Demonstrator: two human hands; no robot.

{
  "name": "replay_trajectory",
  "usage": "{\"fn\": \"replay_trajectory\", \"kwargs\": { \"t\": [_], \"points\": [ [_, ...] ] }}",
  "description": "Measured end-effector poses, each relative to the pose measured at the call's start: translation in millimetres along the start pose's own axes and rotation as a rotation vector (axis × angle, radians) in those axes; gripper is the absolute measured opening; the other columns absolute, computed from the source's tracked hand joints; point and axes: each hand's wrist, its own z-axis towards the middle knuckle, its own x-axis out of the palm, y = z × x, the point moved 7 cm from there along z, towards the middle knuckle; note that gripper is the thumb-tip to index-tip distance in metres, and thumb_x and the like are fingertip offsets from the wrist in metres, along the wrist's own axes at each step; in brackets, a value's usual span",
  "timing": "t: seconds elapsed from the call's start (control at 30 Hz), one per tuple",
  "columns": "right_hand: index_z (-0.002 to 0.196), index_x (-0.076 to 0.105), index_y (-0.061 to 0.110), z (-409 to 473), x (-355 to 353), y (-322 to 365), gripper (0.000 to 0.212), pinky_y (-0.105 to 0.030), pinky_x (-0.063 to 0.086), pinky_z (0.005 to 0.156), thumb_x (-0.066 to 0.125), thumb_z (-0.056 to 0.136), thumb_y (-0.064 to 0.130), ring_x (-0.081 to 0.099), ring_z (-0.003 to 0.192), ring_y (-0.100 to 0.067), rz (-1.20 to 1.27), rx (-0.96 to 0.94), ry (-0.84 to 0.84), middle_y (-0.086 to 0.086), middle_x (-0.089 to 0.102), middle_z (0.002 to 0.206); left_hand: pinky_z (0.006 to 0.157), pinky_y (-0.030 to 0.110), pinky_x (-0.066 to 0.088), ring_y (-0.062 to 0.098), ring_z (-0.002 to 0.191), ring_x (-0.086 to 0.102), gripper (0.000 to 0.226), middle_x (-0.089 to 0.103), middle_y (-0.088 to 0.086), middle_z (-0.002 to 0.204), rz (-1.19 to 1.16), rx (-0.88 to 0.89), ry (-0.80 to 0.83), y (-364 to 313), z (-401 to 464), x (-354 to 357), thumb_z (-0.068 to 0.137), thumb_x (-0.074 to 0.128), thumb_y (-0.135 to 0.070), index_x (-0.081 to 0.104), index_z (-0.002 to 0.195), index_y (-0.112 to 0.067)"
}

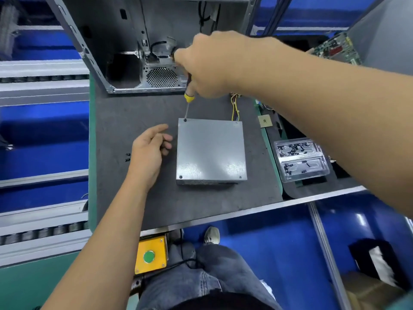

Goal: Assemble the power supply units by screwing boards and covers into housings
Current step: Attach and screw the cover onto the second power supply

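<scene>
A grey metal power supply unit (pixel 211 151) lies cover-up on the dark mat (pixel 134 108). My right hand (pixel 210 63) grips a yellow-handled screwdriver (pixel 188 101), whose tip stands on the screw (pixel 185 119) at the cover's far left corner. Screws show in the near left corner (pixel 180 176) and near right corner (pixel 240 177). My left hand (pixel 149 151) hovers just left of the unit, fingers loosely curled, holding nothing. A few loose black screws (pixel 127 157) lie on the mat left of that hand. Yellow wires (pixel 235 108) leave the unit's far side.
An open computer case (pixel 125 41) stands at the back of the mat. A clear plastic tray of small parts (pixel 301 159) sits to the right, beside a small chip (pixel 265 121). A circuit board (pixel 337 49) is at far right. A yellow box with a green button (pixel 152 255) hangs below the table edge.
</scene>
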Motion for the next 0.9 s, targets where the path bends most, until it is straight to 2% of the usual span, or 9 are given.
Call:
{"fn": "replay_trajectory", "kwargs": {
  "t": [0.1, 0.27, 0.37, 0.43, 0.53, 0.63, 0.7, 0.8, 0.9],
  "points": [
    [0.126, 0.052, 0.012, -4, -2, -3, 0.064, -0.042, 0.037, 0.07, 0.052, 0.09, 0.065, 0.053, 0.1, -0.041, 0.012, 0.043, 0.014, -0.015, 0.047, 0.113, 0.055, 0.018, 0.043, 0.008, 0.062, 0.057, 0.024, 0.069, 0.001, 0.077, -0.068, 0.019, -0.021, -4, -11, -4, 0.101, 0.042, -0.001, 0.062, 0.104, -0.015],
    [0.113, 0.053, 0.012, -11, 4, -7, 0.047, -0.041, 0.04, 0.068, 0.064, 0.09, 0.051, 0.051, 0.088, -0.035, 0.07, 0.032, 0.063, -0.012, 0.044, 0.106, 0.054, 0.017, 0.043, 0.007, 0.059, 0.056, 0.018, 0.07, -0.002, 0.07, -0.19, 0.015, -0.039, -11, -32, -5, 0.104, 0.049, -0.011, 0.065, 0.096, -0.009],
    [0.094, 0.043, 0.012, -18, 1, -9, 0.053, -0.042, 0.032, 0.067, 0.05, 0.092, 0.064, 0.039, 0.083, -0.031, 0.035, 0.089, -0.022, -0.01, 0.035, 0.094, 0.054, 0.016, 0.043, 0.007, 0.059, 0.055, 0.018, 0.071, 0.0, 0.073, -0.234, 0.003, -0.05, -13, -42, -3, 0.104, 0.052, -0.013, 0.067, 0.094, -0.008],
    [0.095, 0.042, 0.013, -20, 8, -10, 0.056, -0.041, 0.032, 0.066, 0.045, 0.092, 0.068, 0.04, 0.081, -0.031, 0.054, 0.105, -0.004, -0.008, 0.034, 0.091, 0.054, 0.016, 0.043, 0.007, 0.06, 0.054, 0.021, 0.07, 0.0, 0.074, -0.219, 0.0, -0.056, -14, -48, -2, 0.104, 0.053, -0.018, 0.068, 0.092, -0.008],
    [0.111, 0.043, 0.016, -22, 23, -6, 0.041, -0.036, 0.036, 0.056, 0.056, 0.091, 0.049, 0.045, 0.065, -0.025, 0.152, 0.064, 0.07, -0.001, 0.034, 0.084, 0.055, 0.017, 0.044, 0.007, 0.064, 0.055, 0.023, 0.068, -0.001, 0.074, -0.224, -0.036, -0.065, -11, -55, -4, 0.103, 0.055, -0.022, 0.069, 0.092, -0.007],
    [0.099, 0.044, 0.02, -18, 20, -2, 0.023, -0.032, 0.039, 0.054, 0.06, 0.085, 0.029, 0.052, 0.066, -0.025, 0.189, 0.008, 0.061, 0.0, 0.036, 0.081, 0.057, 0.018, 0.048, 0.008, 0.065, 0.058, 0.021, 0.068, 0.0, 0.075, -0.244, -0.074, -0.072, -8, -60, -6, 0.102, 0.056, -0.02, 0.071, 0.094, -0.007],
    [0.093, 0.046, 0.019, -15, 11, -4, 0.025, -0.034, 0.041, 0.06, 0.063, 0.088, 0.037, 0.052, 0.077, -0.03, 0.188, 0.008, 0.001, -0.002, 0.04, 0.086, 0.059, 0.019, 0.049, 0.008, 0.066, 0.059, 0.019, 0.068, 0.0, 0.075, -0.24, -0.086, -0.075, -7, -63, -8, 0.101, 0.057, -0.017, 0.072, 0.093, -0.008],
    [0.08, 0.044, 0.018, -17, 11, -7, 0.048, -0.039, 0.036, 0.068, 0.056, 0.088, 0.064, 0.041, 0.081, -0.029, 0.165, 0.047, 0.004, -0.003, 0.036, 0.087, 0.06, 0.02, 0.049, 0.008, 0.066, 0.059, 0.018, 0.068, 0.0, 0.075, -0.209, -0.103, -0.092, -5, -67, -10, 0.1, 0.059, -0.016, 0.073, 0.093, -0.009],
    [0.08, 0.047, 0.012, -20, 25, -1, 0.049, -0.039, 0.038, 0.067, 0.058, 0.09, 0.059, 0.044, 0.075, -0.029, 0.1, 0.055, 0.012, -0.002, 0.031, 0.077, 0.06, 0.019, 0.05, 0.007, 0.065, 0.059, 0.018, 0.068, -0.001, 0.074, -0.19, -0.115, -0.112, -2, -69, -12, 0.1, 0.059, -0.018, 0.073, 0.094, -0.008]
  ]
}}
